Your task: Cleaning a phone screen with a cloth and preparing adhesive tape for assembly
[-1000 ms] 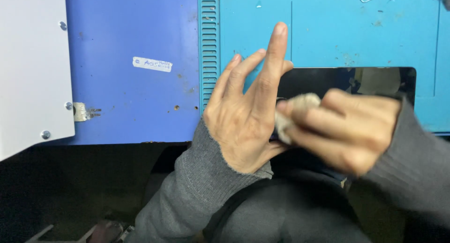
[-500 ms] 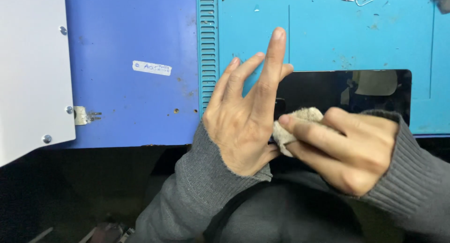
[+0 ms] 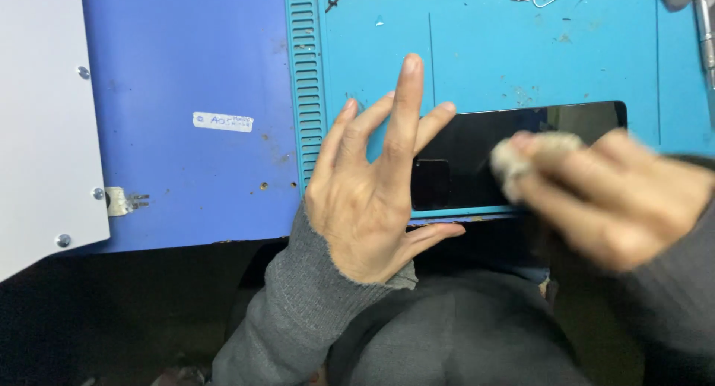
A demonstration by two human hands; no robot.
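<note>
Lying flat, phone lengthwise left-right

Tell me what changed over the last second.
The right hand slid the cloth rightward along the dark screen, away from the left hand; it now looks motion-blurred. The left hand stayed pressed flat on the screen's left end, fingers spread, and the screen stayed on the blue mat.

Two hands at a dark phone on a blue desk

The left hand, fingers spread, rests flat on the phone's left end; the right hand, blurred, pinches a small grey cloth against the black glass; a teal mat lies beneath.
</note>
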